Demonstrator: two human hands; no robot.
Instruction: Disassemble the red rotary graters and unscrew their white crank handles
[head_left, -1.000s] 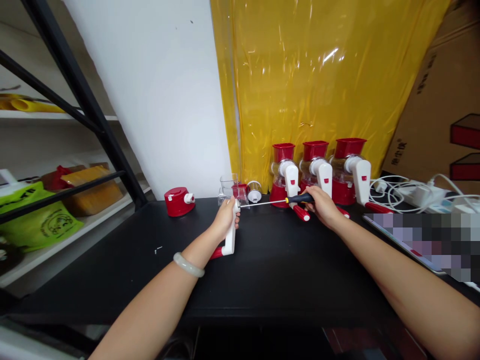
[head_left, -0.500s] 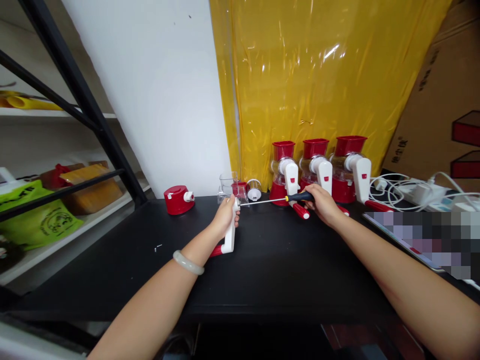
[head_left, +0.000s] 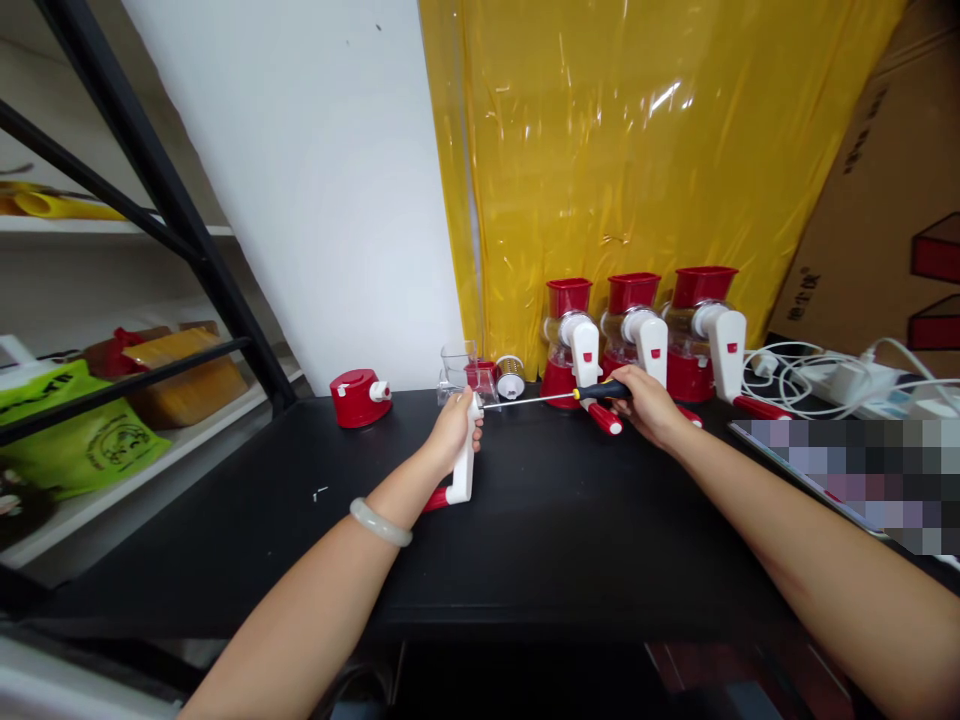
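Screwdriver (head_left: 540, 400) lies nearly level across the middle of the frame, long axis running right to left: its black grip is closed inside the right hand (head_left: 651, 408), and its tip meets the top end of a white crank handle (head_left: 466, 468). The left hand (head_left: 450, 435) is wrapped round that upper end, holding the crank tilted over the black table (head_left: 570, 540), with the red knob (head_left: 433, 500) down towards the lower left (whether it touches the table I cannot tell). The left hand sits right at the joint; the right stands off by the whole shaft. Right of centre, three red-and-white grinders (head_left: 637, 335) stand in a row; a red base (head_left: 360, 385) sits apart, left of centre.
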